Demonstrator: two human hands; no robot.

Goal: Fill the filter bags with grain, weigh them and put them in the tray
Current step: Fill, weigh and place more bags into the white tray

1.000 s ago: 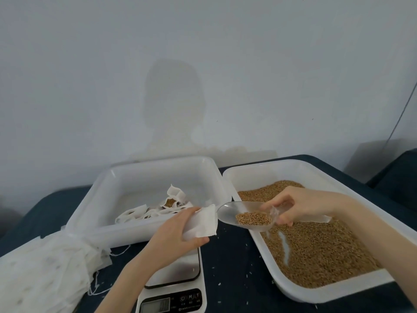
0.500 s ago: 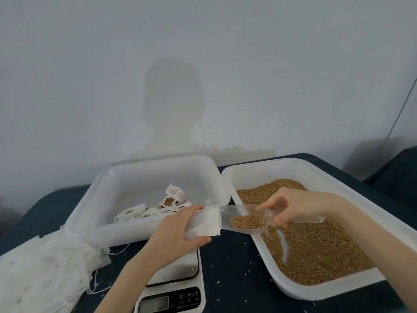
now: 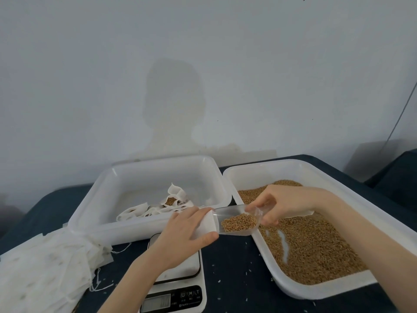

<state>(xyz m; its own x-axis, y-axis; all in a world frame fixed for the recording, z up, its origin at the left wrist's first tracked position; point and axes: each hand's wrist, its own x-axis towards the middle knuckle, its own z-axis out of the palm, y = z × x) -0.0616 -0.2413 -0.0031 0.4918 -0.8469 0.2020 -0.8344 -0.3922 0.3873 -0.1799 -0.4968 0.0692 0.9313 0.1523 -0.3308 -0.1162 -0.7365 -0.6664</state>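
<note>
The head view shows two bare hands meeting in the middle of the frame. The left hand has its fingers and thumb curled round a white filter bag, holding it with its mouth to the right. The right hand pinches a clear plastic scoop by its handle. The scoop has a small heap of brown grain in it, and its front edge sits right at the mouth of the bag. I cannot tell if it is inside.

Under the left wrist stands a white scale, partly hidden by the arm. Its screen is too blurry to read. To the right of the frame is a big white tray of grain, and the right hand hovers over its near left side. In the middle left is another white tray with a few filled bags lying in it. A pile of empty bags lies in the lower left corner, touching that tray.

All of it sits on a dark blue table with a few loose grains scattered about. Behind is a pale wall with a soft shadow of a head on it.

Half a second ago the scoop was just beside the bag. Now it has come closer and touches the bag's mouth, and the trays and scale have stayed put.
</note>
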